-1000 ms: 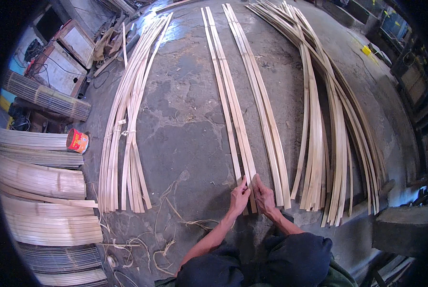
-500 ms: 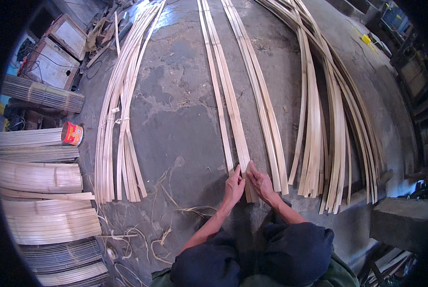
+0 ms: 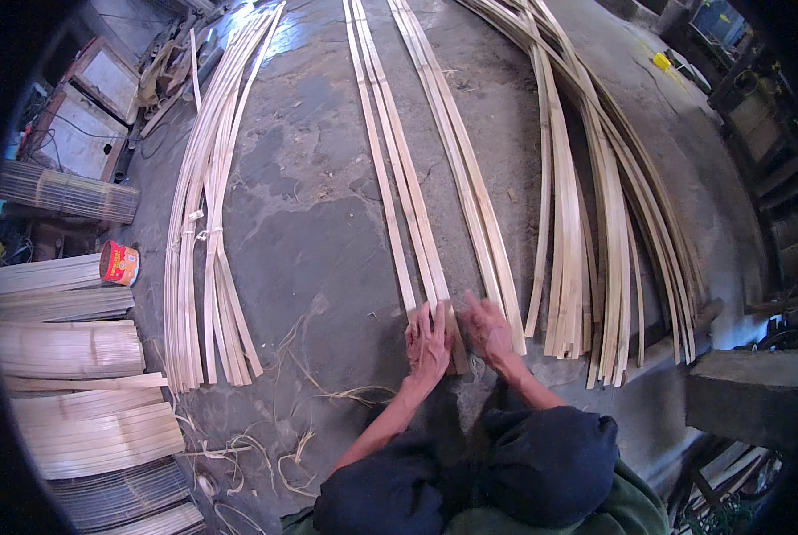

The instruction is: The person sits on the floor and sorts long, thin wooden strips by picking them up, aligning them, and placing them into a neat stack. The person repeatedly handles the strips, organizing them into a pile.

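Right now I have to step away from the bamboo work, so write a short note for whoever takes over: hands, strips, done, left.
Left hand: flat on the near ends of the centre strips, fingers spread, gripping nothing.
Right hand: pressing the same ends beside the next strip group.
Bundle of strips lies left on the concrete floor; large fanned pile lies right.
Done: a few strips laid side by side.
Left: both piles remain.
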Tool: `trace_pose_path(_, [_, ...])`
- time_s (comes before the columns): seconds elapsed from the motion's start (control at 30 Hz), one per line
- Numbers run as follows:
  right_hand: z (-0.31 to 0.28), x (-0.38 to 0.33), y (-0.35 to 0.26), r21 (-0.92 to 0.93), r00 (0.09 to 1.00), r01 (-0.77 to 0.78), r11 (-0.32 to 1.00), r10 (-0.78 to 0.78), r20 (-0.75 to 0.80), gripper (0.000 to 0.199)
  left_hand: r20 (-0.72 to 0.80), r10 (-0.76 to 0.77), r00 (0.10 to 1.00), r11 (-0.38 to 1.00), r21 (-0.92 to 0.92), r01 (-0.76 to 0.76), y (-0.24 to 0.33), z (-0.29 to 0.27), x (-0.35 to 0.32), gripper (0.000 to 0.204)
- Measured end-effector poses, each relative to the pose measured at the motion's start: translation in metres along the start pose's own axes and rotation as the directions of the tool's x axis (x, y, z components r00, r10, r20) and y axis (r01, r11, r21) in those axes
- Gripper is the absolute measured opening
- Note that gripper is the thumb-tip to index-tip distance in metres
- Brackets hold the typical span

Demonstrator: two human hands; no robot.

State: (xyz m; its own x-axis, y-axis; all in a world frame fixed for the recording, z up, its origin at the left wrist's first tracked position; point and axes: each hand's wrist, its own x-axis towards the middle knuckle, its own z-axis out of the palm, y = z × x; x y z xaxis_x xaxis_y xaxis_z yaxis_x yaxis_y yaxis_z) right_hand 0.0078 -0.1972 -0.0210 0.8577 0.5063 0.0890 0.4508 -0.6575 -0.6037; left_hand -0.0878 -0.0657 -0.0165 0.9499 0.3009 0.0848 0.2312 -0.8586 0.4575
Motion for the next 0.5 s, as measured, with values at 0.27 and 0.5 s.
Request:
trace_pose_path(0.27, [-0.042,0.018,0.057,-0.124,0.978,-0.207,0.97,0.204,-0.041,0.031,0.161,0.126,0.979,0.989,0.053,-0.136,-0.002,0.014,0.003,0.065])
trace_pose_path(0.5, [-0.045,0.011,0.055,-0.033,0.96,-0.263,0.964,0.258,-0.109,0.019,0.147,0.152,0.977,0.987,0.032,-0.158,-0.004,0.019,0.003,0.065])
